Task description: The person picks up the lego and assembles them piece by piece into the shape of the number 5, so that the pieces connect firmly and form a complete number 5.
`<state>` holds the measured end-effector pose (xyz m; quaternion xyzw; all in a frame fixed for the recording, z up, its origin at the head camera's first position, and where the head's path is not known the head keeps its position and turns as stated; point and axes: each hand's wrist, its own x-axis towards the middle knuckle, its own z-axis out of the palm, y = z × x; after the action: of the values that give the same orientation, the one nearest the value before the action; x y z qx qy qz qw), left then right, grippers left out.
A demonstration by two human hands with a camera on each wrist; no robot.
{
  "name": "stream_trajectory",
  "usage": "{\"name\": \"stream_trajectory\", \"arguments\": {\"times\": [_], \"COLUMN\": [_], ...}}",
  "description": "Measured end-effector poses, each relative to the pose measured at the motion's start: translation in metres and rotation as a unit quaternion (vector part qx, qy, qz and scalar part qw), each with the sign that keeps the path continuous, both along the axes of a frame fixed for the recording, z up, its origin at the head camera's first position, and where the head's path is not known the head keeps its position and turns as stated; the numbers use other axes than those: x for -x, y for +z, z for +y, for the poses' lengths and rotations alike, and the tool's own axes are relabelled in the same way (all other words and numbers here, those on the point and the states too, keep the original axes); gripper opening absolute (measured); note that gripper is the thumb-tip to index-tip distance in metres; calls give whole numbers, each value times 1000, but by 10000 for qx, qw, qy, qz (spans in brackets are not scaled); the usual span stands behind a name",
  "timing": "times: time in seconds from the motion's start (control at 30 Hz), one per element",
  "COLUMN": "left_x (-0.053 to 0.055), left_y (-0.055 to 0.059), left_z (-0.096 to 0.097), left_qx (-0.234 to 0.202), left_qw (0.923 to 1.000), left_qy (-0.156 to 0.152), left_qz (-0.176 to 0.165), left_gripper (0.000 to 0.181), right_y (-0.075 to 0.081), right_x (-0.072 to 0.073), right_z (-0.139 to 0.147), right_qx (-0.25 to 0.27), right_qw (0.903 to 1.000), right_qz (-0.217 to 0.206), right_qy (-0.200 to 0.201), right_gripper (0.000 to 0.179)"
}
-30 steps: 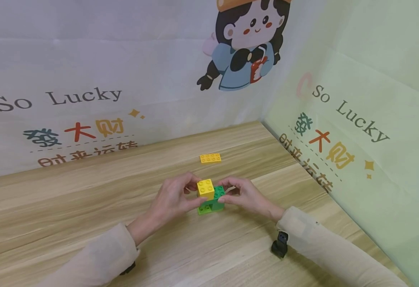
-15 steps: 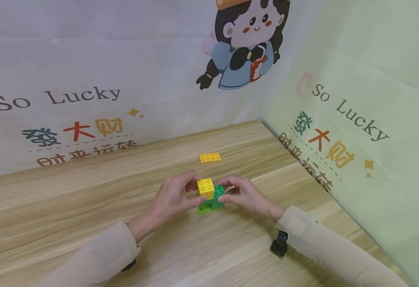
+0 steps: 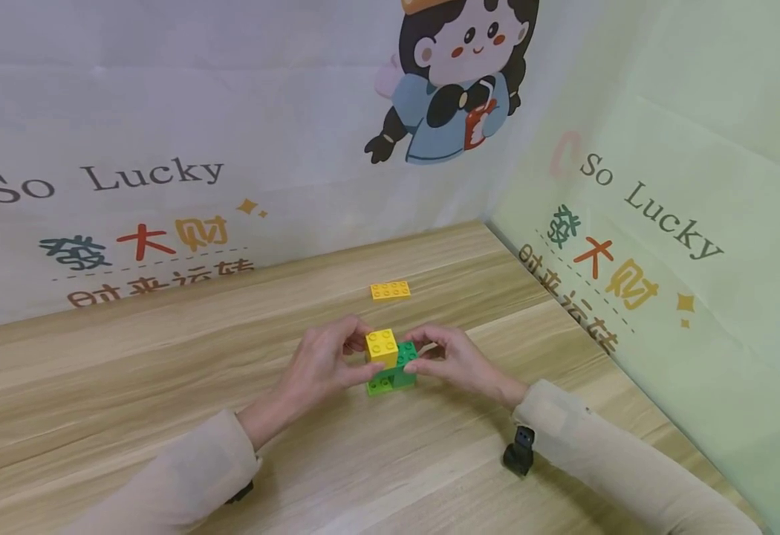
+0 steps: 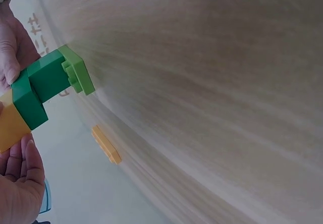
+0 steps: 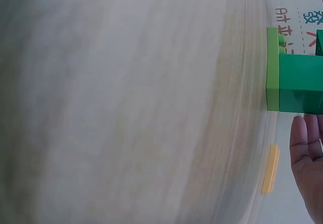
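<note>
Between the two hands stands a small stack of toy building bricks. Its top is a square yellow brick (image 3: 381, 348), which my left hand (image 3: 321, 364) pinches between thumb and fingers. Below and to the right sits a dark green brick (image 3: 406, 352), offset from the yellow one, and my right hand (image 3: 455, 360) pinches it. In the left wrist view another dark green brick (image 4: 49, 74) shows under the upper one, joined to a light green plate (image 4: 79, 68) at the base. Some studs of that plate stay uncovered. The right wrist view shows the lower green brick (image 5: 302, 82) from the side.
A flat yellow plate (image 3: 390, 290) with studs lies on the wooden table (image 3: 163, 379), beyond the stack. White printed sheets (image 3: 296, 134) rise along the table's back and right edges. A black wrist device (image 3: 519, 450) hangs below the right sleeve.
</note>
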<state>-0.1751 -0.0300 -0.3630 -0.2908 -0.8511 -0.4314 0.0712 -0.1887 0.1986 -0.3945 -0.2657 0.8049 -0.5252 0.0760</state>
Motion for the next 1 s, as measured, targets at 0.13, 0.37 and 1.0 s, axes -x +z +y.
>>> {"name": "stream_trajectory", "arguments": {"times": [0.13,0.37,1.0], "left_x": [2,0,-1], "left_y": [0,-4,-8], "left_z": [1,0,0], "left_qx": [32,-195,-488], "left_qw": [10000,9998,9985], "left_qy": [-32,-79,-60], "left_qz": [19,7,-227], "left_gripper": [32,35,38], "right_y": [0,1,4], "right_x": [0,0,2], "right_z": [1,1,2], "right_qx": [-1,-64,-271], "right_qw": [10000,10000,9996], "right_qz": [6,-9,-72], "right_qy": [-14,61,80], "right_gripper": [32,33,34]}}
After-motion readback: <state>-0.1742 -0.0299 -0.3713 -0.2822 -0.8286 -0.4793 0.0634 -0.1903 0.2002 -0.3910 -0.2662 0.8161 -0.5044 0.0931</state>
